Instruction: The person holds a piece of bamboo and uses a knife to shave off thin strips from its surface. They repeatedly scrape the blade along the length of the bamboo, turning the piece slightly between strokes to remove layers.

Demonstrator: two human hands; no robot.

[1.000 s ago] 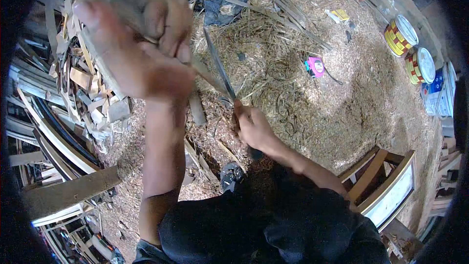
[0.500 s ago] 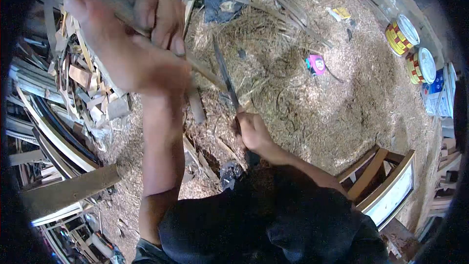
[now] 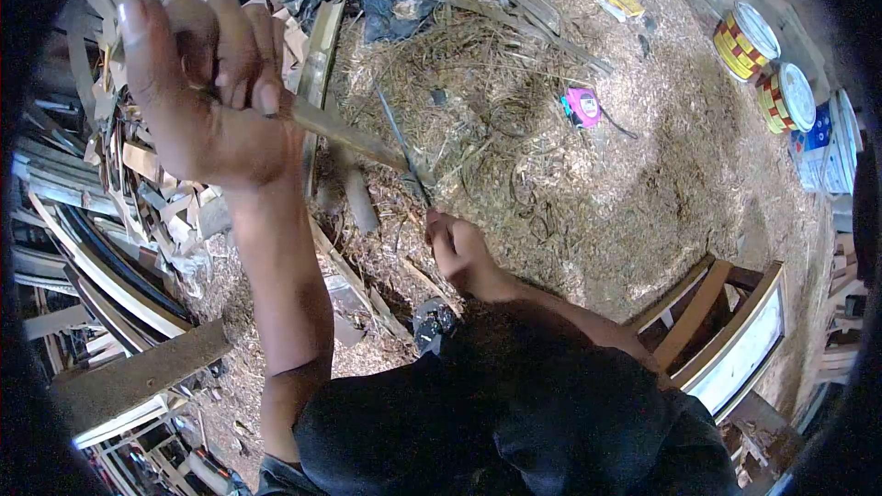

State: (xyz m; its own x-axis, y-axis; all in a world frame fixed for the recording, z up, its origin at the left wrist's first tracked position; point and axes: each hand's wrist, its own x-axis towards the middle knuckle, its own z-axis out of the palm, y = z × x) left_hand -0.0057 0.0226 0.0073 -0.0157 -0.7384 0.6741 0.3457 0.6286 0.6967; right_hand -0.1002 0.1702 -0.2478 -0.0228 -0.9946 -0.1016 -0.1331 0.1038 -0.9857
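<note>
My left hand (image 3: 207,96) is raised at the upper left, close to the camera, its fingers curled round a wooden stick (image 3: 344,136). The stick slants down to the right from beneath the fingers. In the middle, my right hand (image 3: 459,253) is closed on the handle of a machete (image 3: 397,129), whose long, thin blade points up and away. The far end of the stick overlaps the lower part of the blade in this view. My fingers hide the handle.
Wood shavings (image 3: 634,211) cover the ground. A pink tape measure (image 3: 582,107) lies beyond my right hand. Paint buckets (image 3: 746,41) stand at the right, above a wooden frame (image 3: 735,349). Wood offcuts (image 3: 142,161) are heaped at the left, near a plank (image 3: 138,372).
My left hand has moved slightly left and down and shows more sharply, still holding the stick. My right hand and the machete have shifted a little left; the blade appears more edge-on.
</note>
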